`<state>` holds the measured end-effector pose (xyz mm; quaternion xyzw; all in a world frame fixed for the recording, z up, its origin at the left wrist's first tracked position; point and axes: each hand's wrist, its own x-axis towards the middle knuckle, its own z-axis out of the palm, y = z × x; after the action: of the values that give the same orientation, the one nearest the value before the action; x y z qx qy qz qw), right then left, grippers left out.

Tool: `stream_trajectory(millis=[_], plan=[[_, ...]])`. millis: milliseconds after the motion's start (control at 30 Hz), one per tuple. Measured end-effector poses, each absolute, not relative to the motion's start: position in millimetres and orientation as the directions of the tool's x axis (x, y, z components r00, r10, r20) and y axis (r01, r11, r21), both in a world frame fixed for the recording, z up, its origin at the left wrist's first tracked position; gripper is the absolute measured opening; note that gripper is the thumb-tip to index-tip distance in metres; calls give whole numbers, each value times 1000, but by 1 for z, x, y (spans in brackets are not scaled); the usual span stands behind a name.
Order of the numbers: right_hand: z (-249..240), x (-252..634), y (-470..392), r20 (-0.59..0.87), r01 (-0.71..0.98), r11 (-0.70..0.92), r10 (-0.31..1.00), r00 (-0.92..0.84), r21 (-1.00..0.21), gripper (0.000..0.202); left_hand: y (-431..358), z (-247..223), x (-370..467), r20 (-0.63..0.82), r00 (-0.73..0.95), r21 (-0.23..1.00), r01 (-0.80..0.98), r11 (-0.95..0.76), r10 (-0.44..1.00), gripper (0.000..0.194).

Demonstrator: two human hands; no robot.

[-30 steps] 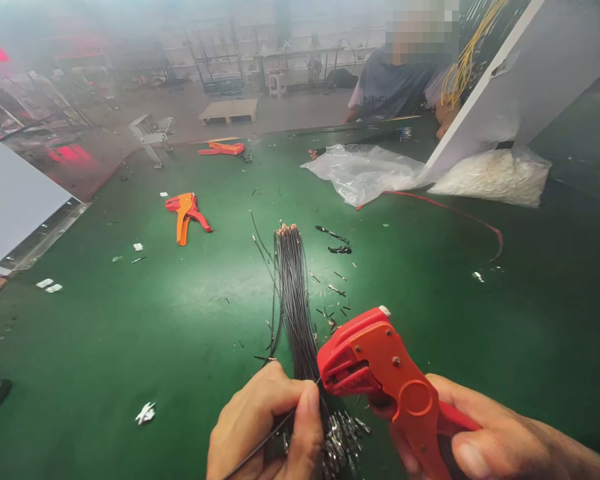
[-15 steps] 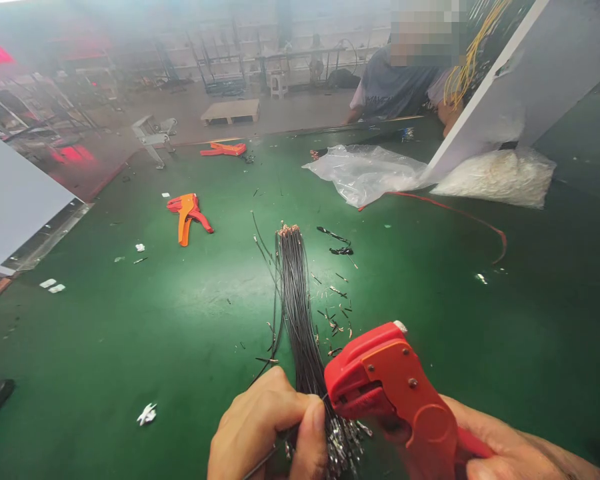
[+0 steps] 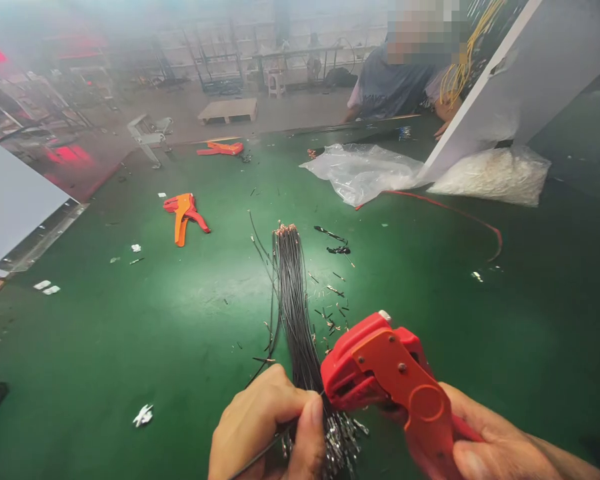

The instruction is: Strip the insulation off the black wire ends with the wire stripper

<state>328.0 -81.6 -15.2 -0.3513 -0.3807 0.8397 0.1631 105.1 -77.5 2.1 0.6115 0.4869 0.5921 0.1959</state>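
Note:
My left hand (image 3: 270,427) pinches a thin black wire (image 3: 260,456) between thumb and forefinger at the bottom centre. The wire's end reaches the jaws of a red and orange wire stripper (image 3: 380,373). Closed around the stripper's handles is my right hand (image 3: 500,433), at the lower right. A long bundle of black wires (image 3: 294,300) lies on the green table, with bare copper ends at the far side and metal-tipped ends near my hands. My left hand covers part of the bundle's near end. Short black scraps (image 3: 336,291) are scattered to the right of it.
Two more strippers, one nearer (image 3: 185,217) and one farther (image 3: 221,149), lie on the green table (image 3: 180,353). A clear plastic bag (image 3: 363,173) and a filled bag (image 3: 495,175) sit at the back right, beside a slanted white panel (image 3: 535,87). A person (image 3: 390,83) is across the table.
The stripper has tilted, and its handles look closer together, with its jaw parts shifted. My left hand keeps its pinch on the wire. The whole view has shifted slightly.

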Motion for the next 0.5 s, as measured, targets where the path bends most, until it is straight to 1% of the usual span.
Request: stream_trajectory(millis=[100, 200, 300, 333, 433, 500], plan=[[-5, 322, -82, -312, -146, -646, 539, -783, -749, 59, -76, 4, 106, 518, -212, 831, 356, -428, 829, 18], [-14, 322, -87, -243, -231, -637, 566, -787, -735, 73, -74, 4, 105, 551, -209, 805, 387, -449, 808, 16], [-19, 324, -79, -268, -249, -590, 649, -712, -768, 93, -73, 2, 102, 591, -119, 760, 415, -501, 798, 14], [-19, 324, -74, -294, -242, -591, 664, -688, -769, 96, -73, 1, 100, 595, -69, 741, 434, -513, 801, 15], [-15, 321, -57, -370, -228, -652, 645, -669, -723, 93, -73, 0, 94, 583, 82, 670, 514, -536, 808, 16], [-13, 318, -51, -377, -261, -660, 660, -650, -705, 98, -72, 2, 90, 570, 171, 632, 533, -562, 803, 14]])
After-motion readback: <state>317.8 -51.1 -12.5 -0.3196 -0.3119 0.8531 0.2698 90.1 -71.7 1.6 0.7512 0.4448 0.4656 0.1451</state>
